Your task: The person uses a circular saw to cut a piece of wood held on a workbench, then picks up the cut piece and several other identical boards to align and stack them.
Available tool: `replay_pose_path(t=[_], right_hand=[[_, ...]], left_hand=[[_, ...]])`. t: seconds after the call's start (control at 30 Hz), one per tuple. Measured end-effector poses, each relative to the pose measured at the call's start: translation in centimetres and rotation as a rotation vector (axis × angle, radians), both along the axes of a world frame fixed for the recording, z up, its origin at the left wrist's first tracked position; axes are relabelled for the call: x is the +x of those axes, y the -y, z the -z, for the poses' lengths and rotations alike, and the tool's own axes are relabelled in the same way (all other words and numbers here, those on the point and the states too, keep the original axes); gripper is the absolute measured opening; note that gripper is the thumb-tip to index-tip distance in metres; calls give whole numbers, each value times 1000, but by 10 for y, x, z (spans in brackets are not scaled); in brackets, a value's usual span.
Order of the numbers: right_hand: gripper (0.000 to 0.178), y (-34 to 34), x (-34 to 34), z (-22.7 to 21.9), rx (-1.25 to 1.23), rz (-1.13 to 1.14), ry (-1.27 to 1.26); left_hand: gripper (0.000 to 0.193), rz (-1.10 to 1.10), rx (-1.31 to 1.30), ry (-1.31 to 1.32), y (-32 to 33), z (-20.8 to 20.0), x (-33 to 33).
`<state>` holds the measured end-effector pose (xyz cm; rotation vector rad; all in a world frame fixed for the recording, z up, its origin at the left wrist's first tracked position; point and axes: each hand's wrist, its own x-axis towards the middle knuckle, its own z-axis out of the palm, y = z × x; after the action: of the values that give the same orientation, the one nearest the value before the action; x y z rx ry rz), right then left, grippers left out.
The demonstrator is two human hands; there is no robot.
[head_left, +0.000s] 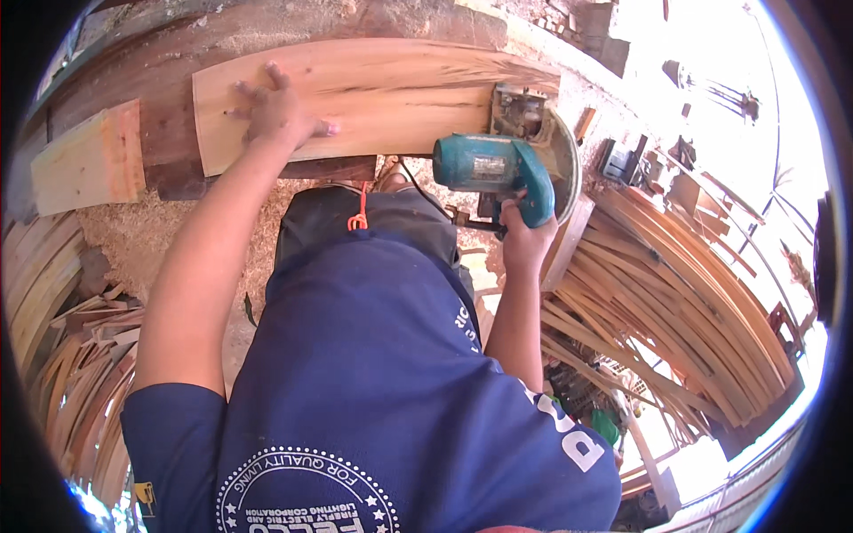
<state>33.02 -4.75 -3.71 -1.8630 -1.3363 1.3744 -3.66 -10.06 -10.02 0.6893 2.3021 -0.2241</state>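
A wide pale plank (391,93) with dark grain streaks lies across a thick wooden beam. On its left part my left hand (277,117) rests flat, fingers spread. My right hand (526,226) is wrapped round the rear handle of a teal circular saw (480,163), whose base sits at the plank's right end. The saw's round guard faces right, and its blade is hidden. A black cord (421,188) runs from the saw down towards my legs.
A shorter board (93,160) lies on the beam (169,133) at the left. Long strips of wood (684,302) are stacked at the right, with more offcuts (93,364) at the lower left. Sawdust (178,240) covers the ground. A dark metal tool (625,160) lies right of the saw.
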Motion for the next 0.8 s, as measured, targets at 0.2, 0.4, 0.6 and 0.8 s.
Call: replay_pose_path(t=[0.2,0.4,0.6,0.8], right_hand=[[17,-3,-6,2,16,4,-3],[17,-17,-11,-10,-13,-19,-17],[18,-15,-8,1,13,6,-54],[18,-19,-11,-6,-18,1,-21]], left_hand=[[150,-64,-133,1,-3,14,-9],[151,-110,-93,10,-1,8,-4],[149,-91,-140,-2,-9,2,-5],[150,-118,-132,17,-6,5,-5]])
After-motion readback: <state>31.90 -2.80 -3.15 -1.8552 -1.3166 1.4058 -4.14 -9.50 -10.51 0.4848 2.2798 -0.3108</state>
